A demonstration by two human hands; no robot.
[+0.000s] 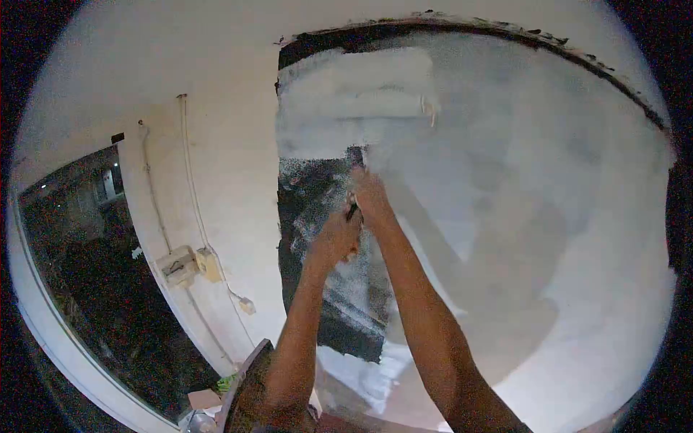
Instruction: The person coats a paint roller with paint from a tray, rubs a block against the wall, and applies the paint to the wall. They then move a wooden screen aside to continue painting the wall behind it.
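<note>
Forearms raised; left hand and right hand both clenched around roller handle; roller pressed against wall.

The left hand and right hand both hold the roller handle in front of the dark patch; the paint roller lies above this patch.

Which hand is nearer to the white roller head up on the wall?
Right. The right hand grips the handle below the roller head. The left hand grips the same handle lower down, below and left of the right hand, so farther away.
</note>
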